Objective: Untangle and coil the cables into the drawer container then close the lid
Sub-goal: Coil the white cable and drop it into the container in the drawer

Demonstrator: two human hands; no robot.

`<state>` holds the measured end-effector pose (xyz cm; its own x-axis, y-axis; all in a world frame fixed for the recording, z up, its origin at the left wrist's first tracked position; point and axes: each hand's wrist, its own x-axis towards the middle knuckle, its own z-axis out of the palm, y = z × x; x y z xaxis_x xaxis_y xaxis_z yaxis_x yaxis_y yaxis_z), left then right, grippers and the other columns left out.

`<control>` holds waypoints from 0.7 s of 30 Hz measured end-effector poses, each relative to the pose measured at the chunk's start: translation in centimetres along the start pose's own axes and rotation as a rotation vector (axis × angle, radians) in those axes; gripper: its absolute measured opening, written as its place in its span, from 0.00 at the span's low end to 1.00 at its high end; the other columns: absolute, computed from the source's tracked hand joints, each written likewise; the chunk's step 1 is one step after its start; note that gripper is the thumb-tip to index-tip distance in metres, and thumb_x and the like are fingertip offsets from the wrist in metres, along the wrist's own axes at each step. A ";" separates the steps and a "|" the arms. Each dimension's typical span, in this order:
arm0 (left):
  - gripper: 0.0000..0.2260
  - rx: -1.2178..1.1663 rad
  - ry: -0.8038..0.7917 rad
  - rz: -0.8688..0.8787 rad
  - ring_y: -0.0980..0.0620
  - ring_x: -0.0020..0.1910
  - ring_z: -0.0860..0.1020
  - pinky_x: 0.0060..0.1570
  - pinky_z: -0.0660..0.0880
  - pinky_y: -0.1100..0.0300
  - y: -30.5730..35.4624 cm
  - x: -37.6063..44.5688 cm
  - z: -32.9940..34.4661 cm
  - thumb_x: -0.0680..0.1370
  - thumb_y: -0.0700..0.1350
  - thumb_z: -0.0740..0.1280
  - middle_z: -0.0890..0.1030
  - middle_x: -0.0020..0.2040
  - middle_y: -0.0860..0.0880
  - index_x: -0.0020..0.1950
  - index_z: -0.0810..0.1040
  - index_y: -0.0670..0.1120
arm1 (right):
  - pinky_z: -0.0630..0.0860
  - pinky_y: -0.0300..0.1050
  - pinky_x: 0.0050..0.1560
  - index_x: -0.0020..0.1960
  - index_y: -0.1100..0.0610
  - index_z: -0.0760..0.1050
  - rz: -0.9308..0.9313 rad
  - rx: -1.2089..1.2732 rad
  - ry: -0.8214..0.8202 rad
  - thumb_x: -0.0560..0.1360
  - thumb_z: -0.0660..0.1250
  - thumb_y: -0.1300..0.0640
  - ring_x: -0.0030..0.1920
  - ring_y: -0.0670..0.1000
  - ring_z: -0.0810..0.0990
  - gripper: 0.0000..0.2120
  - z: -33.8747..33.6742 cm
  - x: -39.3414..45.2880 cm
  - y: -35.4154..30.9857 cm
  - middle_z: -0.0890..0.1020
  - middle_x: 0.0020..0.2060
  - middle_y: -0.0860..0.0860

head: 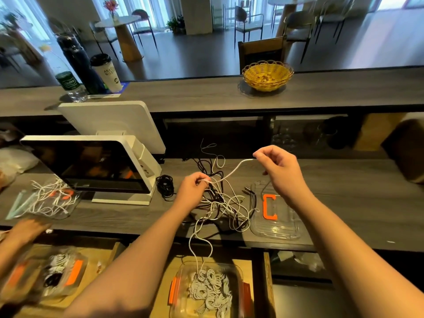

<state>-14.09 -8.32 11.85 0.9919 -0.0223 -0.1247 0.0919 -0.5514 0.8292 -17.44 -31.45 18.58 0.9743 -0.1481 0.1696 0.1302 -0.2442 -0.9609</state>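
While my left hand point(195, 187) pinches the thin white braided cable point(231, 172) right above the tangled black-and-white cable pile point(226, 205) on the grey wood-grain counter point(344, 191), my right hand point(278, 167) pinches its other end, raised up. The clear plastic lid with orange clip point(274, 213) lies just right of the pile. The clear plastic drawer container with orange latches point(207, 289), holding coiled cable, sits below.

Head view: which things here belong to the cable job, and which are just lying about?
Job:
left hand and right hand, both pinching a white cable
cable tangle
clear container holding coiled white cables
clear lid with orange clip

Lying about:
wicker basket
paper cup
water bottle
screen terminal
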 end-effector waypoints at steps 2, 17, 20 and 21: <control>0.07 -0.022 0.052 0.000 0.53 0.35 0.75 0.36 0.71 0.58 0.8 0.9 -0.6 0.82 0.43 0.64 0.81 0.41 0.51 0.50 0.82 0.50 | 0.75 0.42 0.39 0.49 0.53 0.80 0.052 -0.058 -0.012 0.80 0.66 0.56 0.38 0.44 0.77 0.05 -0.1 0.2 1.0 0.81 0.40 0.54; 0.08 0.196 0.005 0.315 0.54 0.35 0.76 0.36 0.72 0.61 10.3 5.6 -3.7 0.82 0.43 0.63 0.80 0.40 0.50 0.51 0.81 0.52 | 0.78 0.45 0.49 0.53 0.49 0.77 0.051 -0.242 -0.274 0.77 0.69 0.50 0.47 0.48 0.80 0.06 3.7 3.4 0.3 0.82 0.45 0.48; 0.08 0.239 -0.018 0.364 0.55 0.36 0.76 0.36 0.72 0.61 11.3 5.8 -3.5 0.82 0.44 0.63 0.80 0.40 0.52 0.51 0.81 0.53 | 0.78 0.46 0.44 0.50 0.49 0.78 0.004 -0.134 -0.259 0.80 0.66 0.52 0.39 0.44 0.79 0.03 4.9 4.2 -0.9 0.81 0.40 0.47; 0.08 0.232 -0.017 0.372 0.53 0.38 0.78 0.37 0.74 0.60 11.2 5.9 -3.3 0.82 0.43 0.63 0.80 0.42 0.52 0.51 0.81 0.53 | 0.77 0.43 0.40 0.49 0.49 0.78 -0.021 -0.110 -0.244 0.81 0.64 0.53 0.36 0.42 0.77 0.05 5.1 4.4 -1.3 0.80 0.38 0.47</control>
<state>-6.95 -11.86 22.21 0.9519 -0.2675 0.1492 -0.2957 -0.6761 0.6748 -12.35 -26.95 19.44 0.9889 0.0898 0.1185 0.1427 -0.3496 -0.9260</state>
